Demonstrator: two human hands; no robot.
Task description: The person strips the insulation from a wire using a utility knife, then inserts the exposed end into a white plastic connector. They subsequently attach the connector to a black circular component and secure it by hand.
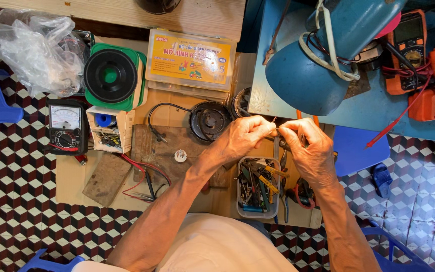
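Both hands [278, 136] around small part [275, 132], mostly hidden.

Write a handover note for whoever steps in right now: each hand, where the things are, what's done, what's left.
Left hand: fingertips pinched on a small metal part, held up above the floor.
Right hand: pinching the same part from the other side; what else it grips is hidden.
Things: clear tool box right below the hands, round black speaker to their left, wooden board with red wires, black meter far left.
Done: part picked up, held in both hands.
Left: the work on the part itself; too small to tell how far it is.
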